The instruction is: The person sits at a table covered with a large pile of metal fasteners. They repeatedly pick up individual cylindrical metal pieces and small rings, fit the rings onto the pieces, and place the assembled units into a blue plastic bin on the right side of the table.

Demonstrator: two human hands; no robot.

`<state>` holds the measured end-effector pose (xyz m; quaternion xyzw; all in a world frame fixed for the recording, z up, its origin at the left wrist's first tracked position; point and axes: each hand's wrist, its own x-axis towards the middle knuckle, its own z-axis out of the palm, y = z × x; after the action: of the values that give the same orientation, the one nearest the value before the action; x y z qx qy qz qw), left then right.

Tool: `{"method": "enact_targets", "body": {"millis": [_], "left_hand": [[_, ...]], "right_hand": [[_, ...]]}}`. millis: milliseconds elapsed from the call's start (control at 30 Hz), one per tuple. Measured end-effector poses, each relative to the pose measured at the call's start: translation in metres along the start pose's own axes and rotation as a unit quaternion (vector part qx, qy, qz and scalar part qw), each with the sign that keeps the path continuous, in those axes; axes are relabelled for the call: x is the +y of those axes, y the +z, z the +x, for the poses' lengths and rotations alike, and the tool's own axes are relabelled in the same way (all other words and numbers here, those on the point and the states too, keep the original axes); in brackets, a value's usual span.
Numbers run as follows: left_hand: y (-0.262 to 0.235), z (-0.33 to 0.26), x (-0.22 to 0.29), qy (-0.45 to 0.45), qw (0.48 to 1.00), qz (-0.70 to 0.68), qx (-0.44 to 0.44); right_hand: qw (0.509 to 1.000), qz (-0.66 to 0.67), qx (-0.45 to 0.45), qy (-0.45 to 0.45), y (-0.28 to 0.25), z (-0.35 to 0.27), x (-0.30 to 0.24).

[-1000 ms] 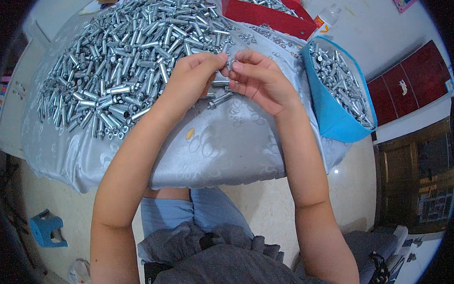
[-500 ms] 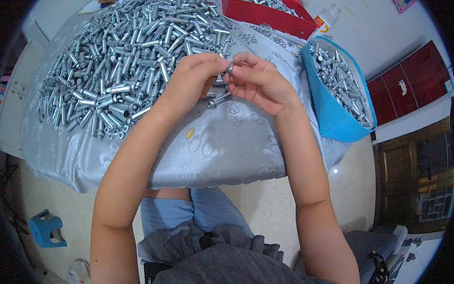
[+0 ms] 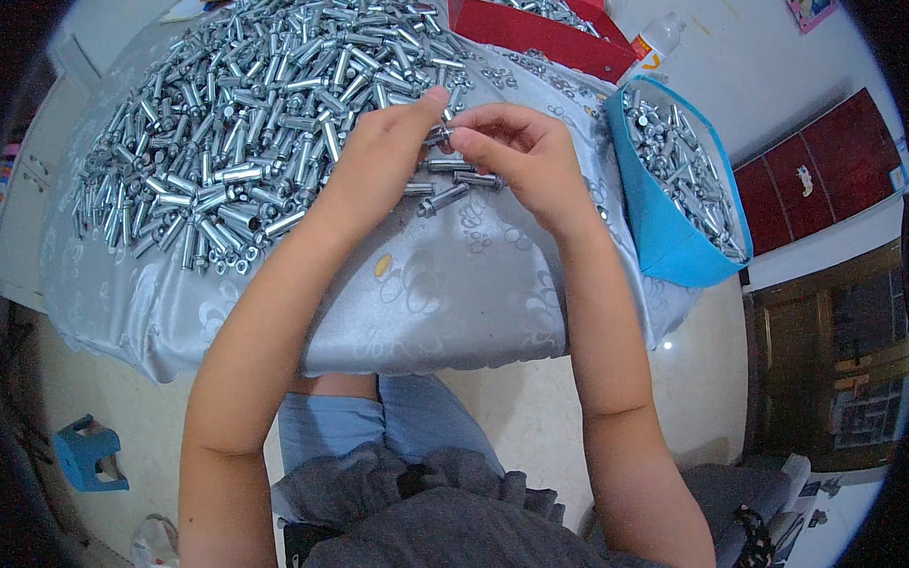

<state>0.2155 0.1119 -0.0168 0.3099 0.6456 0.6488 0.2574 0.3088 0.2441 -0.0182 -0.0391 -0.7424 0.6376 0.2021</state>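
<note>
Above the table's near middle my two hands meet at the fingertips. In my left hand (image 3: 379,171) is a silver expansion bolt (image 3: 437,135), mostly hidden by the curled fingers; the thumb sticks up away from it. My right hand (image 3: 528,153) pinches thumb against fingers right at the bolt's end; whatever small piece sits there is too hidden to name. Just below the fingertips, several loose expansion bolts (image 3: 444,199) lie on the cloth. A great heap of the same bolts (image 3: 259,121) spreads to the left of my hands.
A blue fabric bin (image 3: 674,251) full of bolts stands at the table's right edge. Behind are a red box (image 3: 536,43) with more bolts and a plastic bottle (image 3: 658,43). Washers (image 3: 497,77) lie scattered on the silver tablecloth (image 3: 456,314). A blue stool (image 3: 88,455) is on the floor.
My left thumb has lifted off the metal piece and points up. My right fingers have curled in closer, and the rings seen between the fingertips are now covered.
</note>
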Motion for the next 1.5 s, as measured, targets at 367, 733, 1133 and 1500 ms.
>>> {"method": "enact_targets", "body": {"millis": [367,733,1133,1500], "left_hand": [[-0.002,0.004,-0.004,-0.087,0.991,-0.081,-0.059],[0.000,0.003,-0.002,-0.072,0.994,-0.076,-0.025],[0.000,0.003,-0.001,-0.073,0.996,-0.058,-0.014],[-0.004,0.005,0.001,-0.080,0.995,-0.051,-0.017]], "right_hand": [[0.987,-0.137,0.061,-0.066,-0.015,0.005,0.003],[0.877,-0.432,0.193,0.083,-0.061,0.003,0.022],[0.821,-0.499,0.203,0.191,-0.076,-0.010,0.018],[0.831,-0.530,0.115,0.125,-0.060,-0.069,-0.012]]}}
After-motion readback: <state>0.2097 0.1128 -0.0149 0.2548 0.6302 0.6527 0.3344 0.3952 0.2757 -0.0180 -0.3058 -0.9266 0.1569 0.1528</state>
